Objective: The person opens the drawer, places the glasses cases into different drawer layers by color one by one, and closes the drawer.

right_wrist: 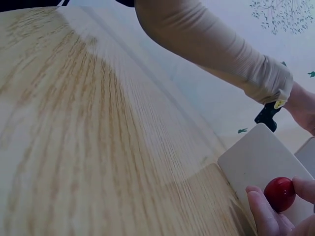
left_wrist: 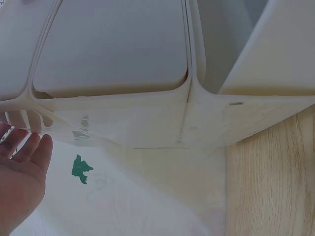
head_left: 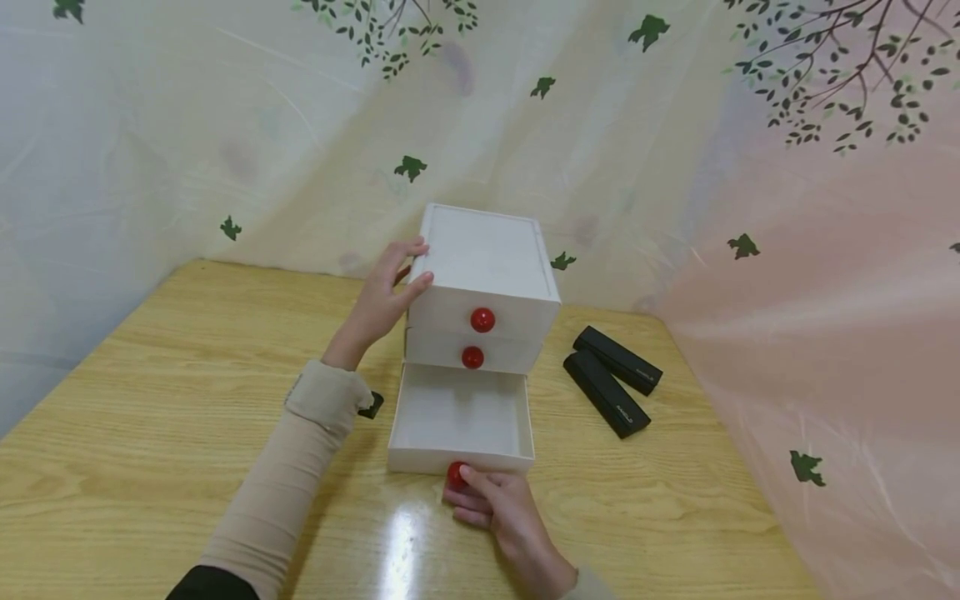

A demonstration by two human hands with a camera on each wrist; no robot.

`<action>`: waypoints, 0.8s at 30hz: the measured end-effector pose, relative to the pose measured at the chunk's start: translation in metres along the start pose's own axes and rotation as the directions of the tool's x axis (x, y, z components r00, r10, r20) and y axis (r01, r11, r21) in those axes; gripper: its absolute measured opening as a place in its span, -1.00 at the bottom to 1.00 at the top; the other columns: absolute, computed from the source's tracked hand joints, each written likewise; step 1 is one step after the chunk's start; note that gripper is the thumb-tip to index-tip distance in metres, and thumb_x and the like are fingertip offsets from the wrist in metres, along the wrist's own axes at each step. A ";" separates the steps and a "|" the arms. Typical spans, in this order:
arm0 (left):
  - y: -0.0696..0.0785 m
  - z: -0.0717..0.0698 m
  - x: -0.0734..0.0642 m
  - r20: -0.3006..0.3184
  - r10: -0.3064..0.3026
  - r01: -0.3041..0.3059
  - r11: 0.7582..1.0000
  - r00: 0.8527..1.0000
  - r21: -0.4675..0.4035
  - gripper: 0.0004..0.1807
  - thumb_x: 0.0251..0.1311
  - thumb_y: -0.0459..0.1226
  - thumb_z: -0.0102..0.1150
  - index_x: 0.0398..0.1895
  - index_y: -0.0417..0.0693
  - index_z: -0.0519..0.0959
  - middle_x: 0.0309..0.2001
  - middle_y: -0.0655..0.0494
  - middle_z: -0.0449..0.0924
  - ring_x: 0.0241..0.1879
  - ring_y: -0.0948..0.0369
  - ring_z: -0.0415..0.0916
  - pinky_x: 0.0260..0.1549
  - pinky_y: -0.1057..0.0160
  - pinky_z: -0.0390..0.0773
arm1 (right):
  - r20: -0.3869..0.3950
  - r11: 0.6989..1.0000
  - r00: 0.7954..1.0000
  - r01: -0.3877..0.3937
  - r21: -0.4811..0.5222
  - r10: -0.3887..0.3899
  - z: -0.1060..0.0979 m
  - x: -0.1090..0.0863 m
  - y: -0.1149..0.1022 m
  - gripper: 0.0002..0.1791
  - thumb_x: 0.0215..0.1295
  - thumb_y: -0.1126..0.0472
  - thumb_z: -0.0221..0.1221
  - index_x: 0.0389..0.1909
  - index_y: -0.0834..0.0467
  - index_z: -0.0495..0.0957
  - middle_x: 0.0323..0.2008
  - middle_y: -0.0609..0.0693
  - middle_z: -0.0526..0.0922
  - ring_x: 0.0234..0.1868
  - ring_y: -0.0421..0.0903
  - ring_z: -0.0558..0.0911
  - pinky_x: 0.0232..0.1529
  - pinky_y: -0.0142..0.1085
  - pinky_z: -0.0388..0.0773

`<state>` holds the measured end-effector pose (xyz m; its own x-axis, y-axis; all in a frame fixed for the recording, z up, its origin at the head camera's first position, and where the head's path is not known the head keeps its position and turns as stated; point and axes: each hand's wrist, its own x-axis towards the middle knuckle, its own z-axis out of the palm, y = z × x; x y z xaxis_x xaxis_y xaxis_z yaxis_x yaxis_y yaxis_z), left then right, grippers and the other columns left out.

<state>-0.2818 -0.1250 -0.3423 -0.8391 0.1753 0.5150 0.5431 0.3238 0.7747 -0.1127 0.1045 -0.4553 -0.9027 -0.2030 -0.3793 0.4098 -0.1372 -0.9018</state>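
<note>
A white drawer unit with round red knobs stands on the wooden table. Its bottom drawer is pulled out and shows a bare white inside; the two drawers above are closed. My right hand pinches the bottom drawer's red knob between thumb and fingers. My left hand rests against the unit's upper left side, thumb and fingertips at the top edge. In the left wrist view, the fingers lie along the side wall, near slots in it.
Two black oblong cases lie overlapping on the table, right of the unit. Behind hangs a pale curtain printed with green leaves and branches. A small black device sits at the left wrist.
</note>
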 end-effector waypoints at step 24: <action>0.003 -0.001 -0.001 -0.001 0.007 -0.007 1.000 1.000 -0.012 -0.50 0.38 -0.21 0.03 0.34 -0.16 0.30 0.45 -0.05 0.15 0.48 0.04 0.05 0.40 -0.11 0.21 | 0.106 0.999 0.993 -0.047 -0.020 0.049 -0.010 -0.005 -0.001 -0.45 0.35 0.07 0.18 0.17 0.41 0.44 -0.04 0.25 0.68 -0.09 -0.06 0.74 -0.15 -0.25 0.70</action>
<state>-0.2790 -0.1251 -0.3403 -0.8354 0.1762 0.5205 0.5490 0.3112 0.7757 -0.1100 0.1157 -0.4543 -0.8627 -0.3107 -0.3991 0.4492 -0.1079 -0.8869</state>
